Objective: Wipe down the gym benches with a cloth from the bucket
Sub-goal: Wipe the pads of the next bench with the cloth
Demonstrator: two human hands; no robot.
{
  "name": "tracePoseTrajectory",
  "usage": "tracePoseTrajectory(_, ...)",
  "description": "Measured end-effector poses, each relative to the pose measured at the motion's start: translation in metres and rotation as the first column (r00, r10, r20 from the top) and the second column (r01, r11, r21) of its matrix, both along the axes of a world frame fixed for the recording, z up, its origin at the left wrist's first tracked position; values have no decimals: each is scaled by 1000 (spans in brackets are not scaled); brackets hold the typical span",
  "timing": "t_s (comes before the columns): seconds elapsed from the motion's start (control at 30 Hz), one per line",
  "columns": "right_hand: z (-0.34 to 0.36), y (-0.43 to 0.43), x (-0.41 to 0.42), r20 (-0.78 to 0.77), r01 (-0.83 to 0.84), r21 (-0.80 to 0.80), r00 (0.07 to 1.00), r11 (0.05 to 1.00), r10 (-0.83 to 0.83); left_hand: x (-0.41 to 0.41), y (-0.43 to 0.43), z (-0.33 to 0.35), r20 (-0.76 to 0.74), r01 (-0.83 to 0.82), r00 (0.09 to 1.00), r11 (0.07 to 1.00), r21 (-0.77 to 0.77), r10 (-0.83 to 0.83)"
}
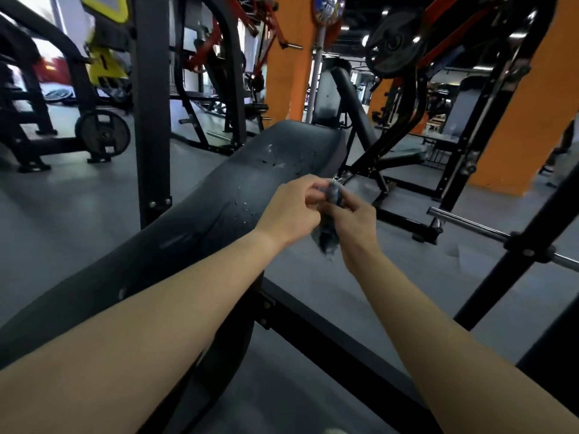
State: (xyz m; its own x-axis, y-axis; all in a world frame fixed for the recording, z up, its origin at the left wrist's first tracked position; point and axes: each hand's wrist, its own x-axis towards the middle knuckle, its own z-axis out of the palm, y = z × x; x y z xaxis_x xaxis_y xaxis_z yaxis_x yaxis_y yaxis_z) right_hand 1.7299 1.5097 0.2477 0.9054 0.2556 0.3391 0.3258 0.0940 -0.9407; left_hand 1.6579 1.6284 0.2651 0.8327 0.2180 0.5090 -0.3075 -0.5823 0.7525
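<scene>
I see the left hand (291,211) and right hand (355,222) both curl their fingers around the bunched blue-grey cloth (332,195), held between them. The black gym bench (200,220) lies just below and left of the hands, water drops (272,158) beyond them.

We are working bare-armed: the long, smooth left forearm (141,311) and the slimmer-looking right forearm (416,311) are showing uncovered skin from the lower edge of the view up to the wrists. The bare left hand (289,211) and the bare right hand (357,220) are blurring slightly at the fingers, so we are not making out the nails. A small pale rounded shape (335,431) is peeking in at the bottom edge between our arms; we are not able to tell whether it is footwear.
</scene>
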Motion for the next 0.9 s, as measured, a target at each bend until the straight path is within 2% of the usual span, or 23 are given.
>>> tracePoseTrajectory(0.07, 11, 12, 25, 94, 100, -55, 991, 993, -95, 16, 14, 2, 65, -161, 986, 981, 104, 155)
tracePoseTrajectory(0.13, 25, 18, 47, 201, 218, -104, 960, 970, -194, 28, 29, 5, 130, -321, 946, 917, 237, 298)
tracePoseTrajectory(0.2, 39, 23, 63, 309, 280, -126, 923, 952, -230, 36, 41, 12, 122, -410, 911, 844, 347, 393)
tracePoseTrajectory(0.3, 62, 35, 78, 548, 346, -208, 816, 915, -184, 41, 54, 21, 44, -437, 876, 755, 488, 480)
tracePoseTrajectory(0.4, 69, 44, 91, 735, 422, -341, 676, 840, -42, 39, 56, 25, 53, -433, 856, 658, 616, 514)
tracePoseTrajectory(0.53, 47, 43, 89, 765, 397, -519, 610, 757, 205, 30, 57, 19, 22, -375, 869, 629, 681, 494)
tracePoseTrajectory(0.6, 36, 38, 90, 771, 389, -553, 573, 737, 276, 25, 59, 16, 6, -357, 874, 634, 686, 486)
tracePoseTrajectory(0.73, 37, 31, 105, 820, 447, -553, 439, 703, 366, 24, 57, 10, 33, -389, 868, 636, 667, 496)
tracePoseTrajectory(0.83, 47, 36, 127, 797, 433, -589, 454, 683, 399, 33, 58, 13, 52, -418, 849, 610, 673, 525)
tracePoseTrajectory(0.9, 58, 45, 144, 756, 429, -643, 488, 635, 437, 38, 60, 18, 59, -425, 842, 592, 685, 537)
